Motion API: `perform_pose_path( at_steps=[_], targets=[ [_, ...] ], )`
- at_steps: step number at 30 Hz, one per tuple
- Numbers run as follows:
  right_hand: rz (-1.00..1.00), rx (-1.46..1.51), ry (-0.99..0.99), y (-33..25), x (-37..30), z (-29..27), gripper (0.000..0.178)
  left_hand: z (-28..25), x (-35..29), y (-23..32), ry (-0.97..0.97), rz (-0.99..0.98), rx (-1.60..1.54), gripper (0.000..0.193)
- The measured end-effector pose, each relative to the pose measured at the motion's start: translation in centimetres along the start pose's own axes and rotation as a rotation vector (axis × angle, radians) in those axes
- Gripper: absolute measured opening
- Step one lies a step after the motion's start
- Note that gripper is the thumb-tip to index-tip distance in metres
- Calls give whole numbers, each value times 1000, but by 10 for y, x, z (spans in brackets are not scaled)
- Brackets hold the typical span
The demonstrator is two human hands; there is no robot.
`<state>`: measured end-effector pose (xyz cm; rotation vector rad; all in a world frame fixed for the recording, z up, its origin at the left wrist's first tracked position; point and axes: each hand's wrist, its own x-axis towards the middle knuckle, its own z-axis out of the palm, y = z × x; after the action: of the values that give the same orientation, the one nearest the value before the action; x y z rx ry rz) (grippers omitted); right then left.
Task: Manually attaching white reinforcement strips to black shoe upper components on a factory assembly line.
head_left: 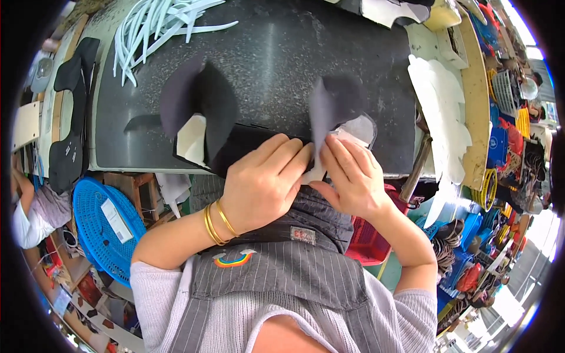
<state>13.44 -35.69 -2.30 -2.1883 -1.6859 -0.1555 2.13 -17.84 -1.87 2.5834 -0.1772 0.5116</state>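
Along the near edge of the black tabletop lies a dark, flexible cut piece [231, 152], possibly a shoe upper. At its left, two curved grey-black flaps [219, 109] stand up beside a cream patch [192, 140]. On the right, another thin grey flap [319, 112] rises next to a whitish patch [358, 129]. My left hand [262, 182] is closed over the middle of the piece, fingers bent together. My right hand [353, 176] pinches the base of the right flap, its thumb beside a pale strip [314, 172]. Both fingertips' undersides are hidden.
Pale blue strips [156, 29] lie heaped at the far left. White scalloped sheets [441, 117] and a hammer-like tool [419, 162] are at the right edge. Black cut pieces [72, 117] hang at left. A blue basket [106, 229] and red basket [369, 241] stand below.
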Motion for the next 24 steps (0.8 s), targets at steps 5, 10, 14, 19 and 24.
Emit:
perform_pose_path(
  at_steps=[5,10,14,19,24],
  targets=[
    [-3,82,33,9,-12,0,59,14,22,12,55,-119,-114,23],
    [33,106,93,3,-11,2,63,18,29,13,111,-348,-329,16],
    [48,33,109,2,-12,7,63,16,32,14,69,-391,-302,15],
    [109,-83,33,1,-4,5,64,18,34,11,86,-356,-382,15],
    [107,110,-11,9,3,-8,56,22,25,13,91,-187,-325,39]
  ],
)
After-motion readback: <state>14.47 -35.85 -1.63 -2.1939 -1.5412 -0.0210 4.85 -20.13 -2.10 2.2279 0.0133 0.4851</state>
